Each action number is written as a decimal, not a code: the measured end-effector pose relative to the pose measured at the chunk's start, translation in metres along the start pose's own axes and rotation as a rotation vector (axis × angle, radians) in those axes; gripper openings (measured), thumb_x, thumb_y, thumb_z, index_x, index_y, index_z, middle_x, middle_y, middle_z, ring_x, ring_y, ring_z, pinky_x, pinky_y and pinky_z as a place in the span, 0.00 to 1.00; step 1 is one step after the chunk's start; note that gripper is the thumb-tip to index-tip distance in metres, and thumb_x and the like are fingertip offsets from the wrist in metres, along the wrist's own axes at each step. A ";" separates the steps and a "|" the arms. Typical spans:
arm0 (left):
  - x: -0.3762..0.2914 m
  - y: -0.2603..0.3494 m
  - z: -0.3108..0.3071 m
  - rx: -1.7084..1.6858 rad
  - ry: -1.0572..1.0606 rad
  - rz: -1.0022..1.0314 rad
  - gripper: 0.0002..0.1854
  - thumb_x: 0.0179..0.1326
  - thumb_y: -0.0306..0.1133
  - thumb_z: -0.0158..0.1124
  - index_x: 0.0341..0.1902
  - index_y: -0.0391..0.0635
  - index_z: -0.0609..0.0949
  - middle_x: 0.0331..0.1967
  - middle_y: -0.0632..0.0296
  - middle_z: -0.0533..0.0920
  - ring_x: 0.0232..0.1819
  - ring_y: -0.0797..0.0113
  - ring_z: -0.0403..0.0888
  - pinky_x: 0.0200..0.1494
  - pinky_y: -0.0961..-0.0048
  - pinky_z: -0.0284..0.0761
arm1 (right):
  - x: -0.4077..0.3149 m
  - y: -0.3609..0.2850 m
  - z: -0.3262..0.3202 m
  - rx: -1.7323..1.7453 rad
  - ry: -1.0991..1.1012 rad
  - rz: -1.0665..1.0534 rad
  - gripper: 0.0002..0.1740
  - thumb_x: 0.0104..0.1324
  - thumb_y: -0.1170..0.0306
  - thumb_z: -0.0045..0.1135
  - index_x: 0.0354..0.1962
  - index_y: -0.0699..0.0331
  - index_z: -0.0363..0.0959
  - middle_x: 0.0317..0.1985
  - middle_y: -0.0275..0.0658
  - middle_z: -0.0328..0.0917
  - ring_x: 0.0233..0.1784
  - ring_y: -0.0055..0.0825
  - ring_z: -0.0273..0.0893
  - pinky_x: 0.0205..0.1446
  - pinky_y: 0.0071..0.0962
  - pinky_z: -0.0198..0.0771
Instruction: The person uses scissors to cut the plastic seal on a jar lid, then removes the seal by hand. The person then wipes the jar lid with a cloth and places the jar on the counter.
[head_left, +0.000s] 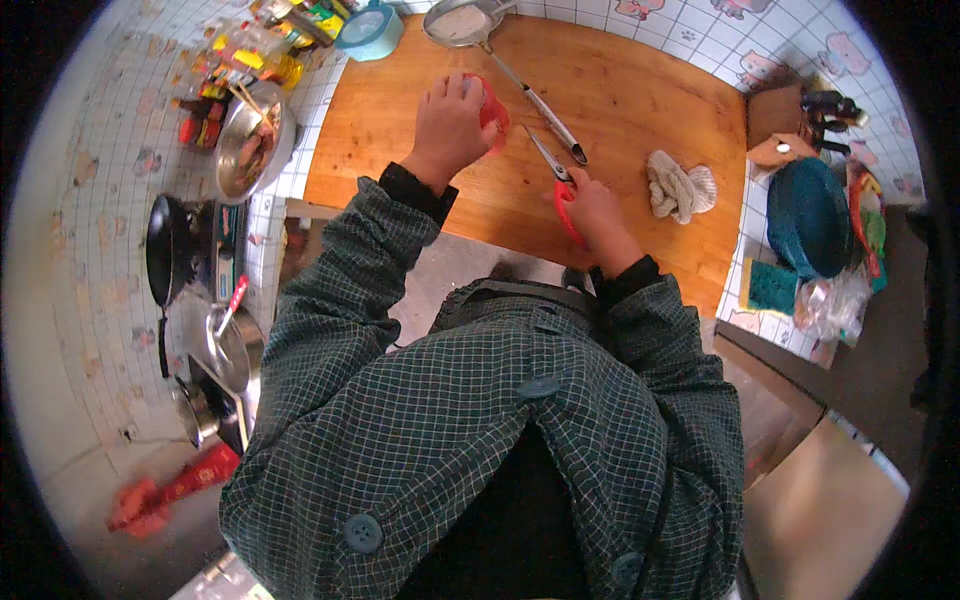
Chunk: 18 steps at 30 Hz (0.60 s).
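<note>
My left hand (448, 129) grips a small red packet (493, 114) above the wooden tabletop (405, 157); its far side is hidden by my fingers. In my right hand (598, 208) is a pair of scissors (556, 166) with red handles. The metal blades look closed and point up and left toward the packet, a little apart from it. Just beyond the scissors, a long-handled metal ladle or strainer (551, 120) lies across the board. A crumpled pale cloth or knit glove (671, 187) rests to the right of my right hand.
At left stand a steel bowl (247, 150) with food and chopsticks, several sauce bottles (259, 56) and a black frying pan (166, 247). A light-blue lidded container (370, 31) sits at the back. On the right are a dark teal basin (806, 217), a knife block (776, 120) and a scouring pad (772, 286).
</note>
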<state>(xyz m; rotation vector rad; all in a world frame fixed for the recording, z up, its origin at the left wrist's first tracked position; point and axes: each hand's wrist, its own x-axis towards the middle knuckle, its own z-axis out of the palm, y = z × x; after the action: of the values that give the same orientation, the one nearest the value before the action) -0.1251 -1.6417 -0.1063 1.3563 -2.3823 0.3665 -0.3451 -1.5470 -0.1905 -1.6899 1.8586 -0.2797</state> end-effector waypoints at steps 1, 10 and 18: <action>0.002 0.004 -0.001 0.027 -0.046 -0.022 0.27 0.45 0.39 0.68 0.50 0.42 0.75 0.48 0.50 0.77 0.48 0.51 0.77 0.47 0.57 0.76 | 0.002 0.005 -0.002 -0.012 -0.042 -0.001 0.25 0.62 0.54 0.57 0.54 0.55 0.68 0.42 0.54 0.79 0.49 0.54 0.77 0.49 0.50 0.73; 0.017 0.039 -0.007 0.302 -0.386 -0.004 0.05 0.48 0.29 0.60 0.28 0.43 0.82 0.25 0.52 0.81 0.31 0.54 0.82 0.30 0.61 0.78 | -0.002 0.038 -0.017 0.041 -0.090 -0.126 0.39 0.56 0.40 0.61 0.57 0.57 0.68 0.45 0.51 0.80 0.50 0.50 0.77 0.52 0.45 0.71; 0.021 0.024 0.005 0.250 -0.350 0.265 0.05 0.49 0.29 0.61 0.25 0.48 0.84 0.24 0.59 0.83 0.28 0.57 0.83 0.25 0.60 0.76 | -0.004 0.048 -0.030 0.005 -0.188 -0.165 0.39 0.56 0.43 0.61 0.60 0.55 0.66 0.47 0.51 0.79 0.52 0.50 0.76 0.54 0.43 0.71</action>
<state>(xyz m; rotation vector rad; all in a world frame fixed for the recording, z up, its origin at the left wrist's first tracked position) -0.1566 -1.6478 -0.1029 1.2954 -2.9021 0.5548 -0.4016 -1.5427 -0.1916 -1.8039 1.5855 -0.1844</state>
